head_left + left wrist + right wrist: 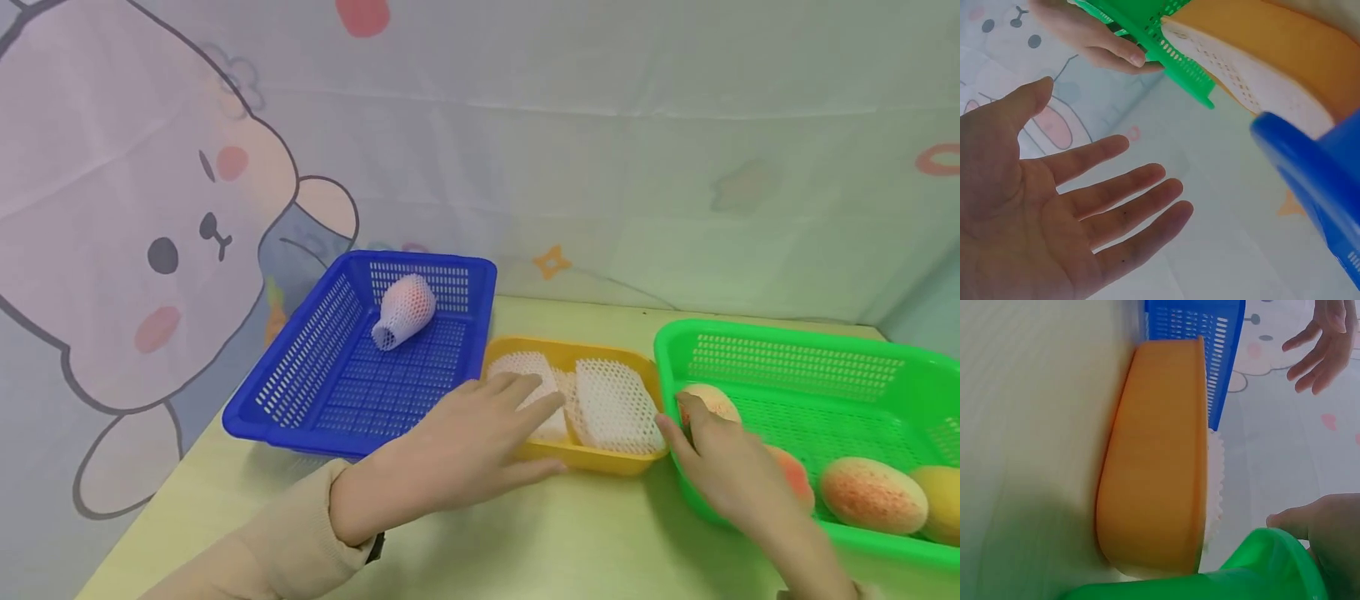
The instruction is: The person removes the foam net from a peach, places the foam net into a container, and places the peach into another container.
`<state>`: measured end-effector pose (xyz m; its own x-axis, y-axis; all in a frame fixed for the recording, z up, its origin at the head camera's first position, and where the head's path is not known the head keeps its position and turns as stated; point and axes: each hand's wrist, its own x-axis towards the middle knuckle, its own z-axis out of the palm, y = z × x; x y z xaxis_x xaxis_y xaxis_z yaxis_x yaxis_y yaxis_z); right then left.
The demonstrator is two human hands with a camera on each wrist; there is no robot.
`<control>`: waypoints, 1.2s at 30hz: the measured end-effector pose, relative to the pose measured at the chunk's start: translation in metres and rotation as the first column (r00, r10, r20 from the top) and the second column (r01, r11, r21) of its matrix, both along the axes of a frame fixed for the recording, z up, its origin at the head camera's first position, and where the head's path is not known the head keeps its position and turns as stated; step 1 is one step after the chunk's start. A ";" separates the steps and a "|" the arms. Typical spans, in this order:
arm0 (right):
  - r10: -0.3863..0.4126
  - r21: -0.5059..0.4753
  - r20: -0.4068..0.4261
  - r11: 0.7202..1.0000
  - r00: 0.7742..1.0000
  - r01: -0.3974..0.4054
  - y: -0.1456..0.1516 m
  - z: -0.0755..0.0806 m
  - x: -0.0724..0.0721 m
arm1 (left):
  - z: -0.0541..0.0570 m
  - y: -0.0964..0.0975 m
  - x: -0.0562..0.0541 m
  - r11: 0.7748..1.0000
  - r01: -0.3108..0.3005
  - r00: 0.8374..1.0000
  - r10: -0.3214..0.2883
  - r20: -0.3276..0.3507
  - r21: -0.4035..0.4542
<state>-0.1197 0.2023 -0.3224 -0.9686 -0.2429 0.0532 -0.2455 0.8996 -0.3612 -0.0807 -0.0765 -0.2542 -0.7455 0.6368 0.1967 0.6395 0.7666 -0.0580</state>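
My left hand hovers palm down above the near left part of a yellow tray, its fingers spread and straight. White foam net sleeves lie flat in that tray. In the left wrist view the palm of the left hand faces the camera with nothing in it. Over the left rim of a green basket reaches my right hand, thumb and index finger apart. Its index finger overlaps a speckled yellowish fruit; the other fingers are hidden in the head view. A reddish fruit shows beside the wrist.
A blue basket on the left holds one pinkish fruit in a foam net. A speckled mango-shaped fruit and a yellow fruit lie in the green basket. A printed cloth hangs behind the pale table.
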 end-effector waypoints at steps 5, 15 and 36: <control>0.005 0.033 -0.014 0.999 1.000 -0.005 -0.008 -0.007 -0.001 | -0.007 -0.018 0.002 0.999 -0.044 0.998 0.043 0.043 0.020; -0.012 0.076 0.047 0.997 0.999 0.009 -0.016 -0.016 0.000 | -0.014 -0.043 0.002 0.992 -0.121 0.985 0.117 0.128 0.024; -0.014 0.072 -0.132 0.997 0.991 0.024 -0.015 -0.023 0.002 | 0.004 -0.075 -0.023 0.981 -0.192 0.969 0.195 0.155 -0.030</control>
<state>-0.1177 0.1877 -0.3459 -0.9589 -0.2323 0.1629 -0.2688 0.9273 -0.2603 -0.1037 -0.1515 -0.2506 -0.8756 0.4794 0.0598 0.4811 0.8764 0.0187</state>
